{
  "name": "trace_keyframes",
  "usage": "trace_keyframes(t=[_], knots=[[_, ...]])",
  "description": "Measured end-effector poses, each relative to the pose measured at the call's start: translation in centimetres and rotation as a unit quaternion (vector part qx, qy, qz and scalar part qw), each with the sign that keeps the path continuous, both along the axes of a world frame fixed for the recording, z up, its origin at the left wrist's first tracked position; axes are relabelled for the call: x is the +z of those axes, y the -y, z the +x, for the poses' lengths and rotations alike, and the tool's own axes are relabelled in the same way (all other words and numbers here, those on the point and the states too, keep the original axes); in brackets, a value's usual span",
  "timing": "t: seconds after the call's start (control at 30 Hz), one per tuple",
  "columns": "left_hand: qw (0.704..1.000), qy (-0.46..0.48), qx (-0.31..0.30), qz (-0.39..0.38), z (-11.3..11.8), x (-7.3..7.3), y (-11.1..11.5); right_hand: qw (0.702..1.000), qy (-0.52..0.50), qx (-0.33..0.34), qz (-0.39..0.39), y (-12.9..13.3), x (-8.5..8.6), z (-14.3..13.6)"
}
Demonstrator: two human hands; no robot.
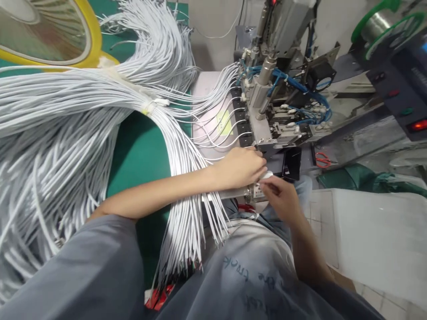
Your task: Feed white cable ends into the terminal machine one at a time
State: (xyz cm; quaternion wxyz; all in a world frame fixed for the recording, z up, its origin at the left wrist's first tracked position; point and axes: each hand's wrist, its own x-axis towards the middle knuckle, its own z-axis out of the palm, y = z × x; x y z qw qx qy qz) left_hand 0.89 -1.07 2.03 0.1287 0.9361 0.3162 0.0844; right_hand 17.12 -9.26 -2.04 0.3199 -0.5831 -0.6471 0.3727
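My left hand (240, 166) is closed at the near end of the machine's row of black clamps (240, 116), its fingers bent around a white cable (213, 158) that runs in beneath it. Just to its right, my right hand (282, 195) is closed in a pinch. A small white piece (266, 176) shows by its fingertips, too little to name. Several white cables are seated side by side in the clamps. Under my left forearm spreads a tied bundle of white cables (182, 151), their dark cut ends hanging toward my lap.
Behind the clamps stands the metal machine (263, 93) with blue air tubes. A yellow fan (95, 26) and more cables cover the green table mat (140, 146). To the right are a solder wire spool (376, 26), red-handled scissors (323, 160) and a white bin (376, 235).
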Motion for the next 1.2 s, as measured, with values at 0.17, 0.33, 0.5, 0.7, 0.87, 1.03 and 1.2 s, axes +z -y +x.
trace_keyframes(t=[0.17,0.33,0.5,0.7,0.87,1.03,1.2], knots=[[0.996,0.079,-0.008,-0.036,0.1,0.0,-0.7,0.973,-0.162,-0.157,0.041,-2.9,0.7,1.2],[0.983,0.159,-0.042,-0.084,0.0,-0.2,-1.4,0.933,-0.314,-0.173,0.023,-3.6,0.7,0.5],[0.976,0.196,-0.053,-0.084,-0.1,-0.5,-1.2,0.932,-0.326,-0.158,0.008,-3.4,0.7,-0.4],[0.976,0.214,-0.045,-0.024,0.1,-1.0,-1.1,0.957,-0.221,-0.181,0.045,-3.2,1.2,-0.5],[0.98,0.193,-0.033,0.044,0.3,-1.2,-0.9,0.969,-0.109,-0.187,0.119,-3.1,1.3,-0.5],[0.979,0.123,-0.039,0.156,0.1,-1.5,-0.7,0.975,-0.081,-0.16,0.128,-3.1,1.6,-0.2],[0.98,0.176,-0.07,0.055,-0.1,-1.5,-1.1,0.966,-0.118,-0.179,0.147,-3.3,1.4,-0.4]])
